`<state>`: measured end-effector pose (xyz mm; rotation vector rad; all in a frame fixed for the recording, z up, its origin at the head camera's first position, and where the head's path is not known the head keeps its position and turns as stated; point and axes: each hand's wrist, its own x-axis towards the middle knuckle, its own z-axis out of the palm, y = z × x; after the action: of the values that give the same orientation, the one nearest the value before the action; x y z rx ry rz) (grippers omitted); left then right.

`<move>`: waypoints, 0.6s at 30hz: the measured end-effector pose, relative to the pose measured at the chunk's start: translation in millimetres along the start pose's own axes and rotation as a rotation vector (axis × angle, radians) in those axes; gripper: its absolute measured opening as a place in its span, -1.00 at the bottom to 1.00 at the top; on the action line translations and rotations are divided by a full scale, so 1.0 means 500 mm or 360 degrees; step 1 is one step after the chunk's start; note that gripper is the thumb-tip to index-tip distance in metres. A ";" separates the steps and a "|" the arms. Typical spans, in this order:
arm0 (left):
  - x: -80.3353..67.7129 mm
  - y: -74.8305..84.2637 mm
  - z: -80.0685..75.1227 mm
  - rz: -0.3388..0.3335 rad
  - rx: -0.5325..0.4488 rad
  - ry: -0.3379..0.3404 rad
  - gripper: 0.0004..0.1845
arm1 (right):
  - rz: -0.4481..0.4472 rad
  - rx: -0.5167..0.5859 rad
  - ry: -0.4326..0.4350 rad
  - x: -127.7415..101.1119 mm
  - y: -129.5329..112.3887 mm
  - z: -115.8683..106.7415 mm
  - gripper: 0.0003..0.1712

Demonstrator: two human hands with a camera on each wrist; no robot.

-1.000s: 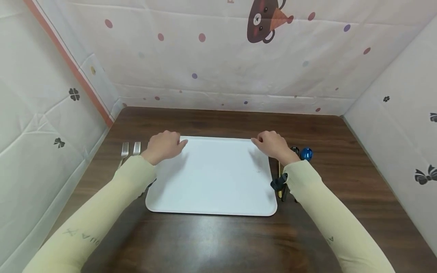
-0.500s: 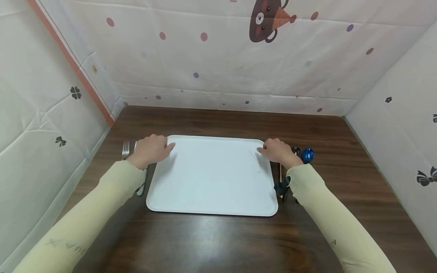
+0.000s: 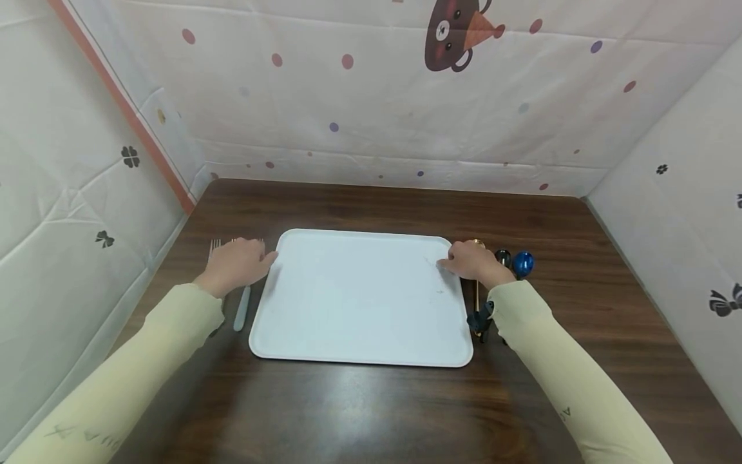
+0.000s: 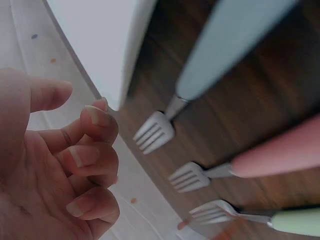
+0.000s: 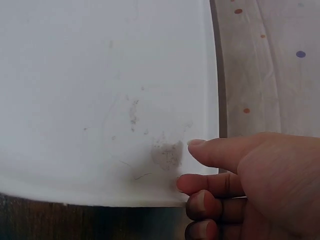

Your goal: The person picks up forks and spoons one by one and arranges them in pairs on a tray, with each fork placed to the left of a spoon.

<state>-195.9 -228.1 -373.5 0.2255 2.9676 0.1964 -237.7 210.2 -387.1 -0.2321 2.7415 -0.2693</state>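
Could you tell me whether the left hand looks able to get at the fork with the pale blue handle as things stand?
Probably yes: the left hand hangs right over the fork with the pale blue handle, which lies bare on the dark wooden table beside the white rectangular tray, nothing covering it.

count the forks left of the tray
3, side by side on the table left of the white tray: blue-handled fork nearest it, pink-handled fork next, green-handled fork farthest. The left hand partly covers them in the head view.
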 end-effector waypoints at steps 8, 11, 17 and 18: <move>-0.028 -0.029 0.003 -0.0047 -0.0029 -0.0063 -0.54 | -0.0007 -0.0065 -0.0051 0.003 -0.006 0.006 -0.53; -0.037 -0.040 0.008 -0.0063 -0.0013 -0.0109 -0.53 | 0.0003 -0.0091 -0.0076 0.003 -0.010 0.007 -0.53; -0.051 -0.054 0.021 -0.0105 -0.0048 -0.0227 -0.45 | 0.0013 -0.0099 -0.0086 0.007 -0.012 0.009 -0.52; -0.053 -0.055 0.022 -0.0112 -0.0070 -0.0243 -0.45 | 0.0012 -0.0101 -0.0084 0.007 -0.012 0.010 -0.52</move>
<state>-172.1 -258.1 -384.5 0.1239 2.8112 0.2248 -238.3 203.0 -391.7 -0.2425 2.7009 -0.1715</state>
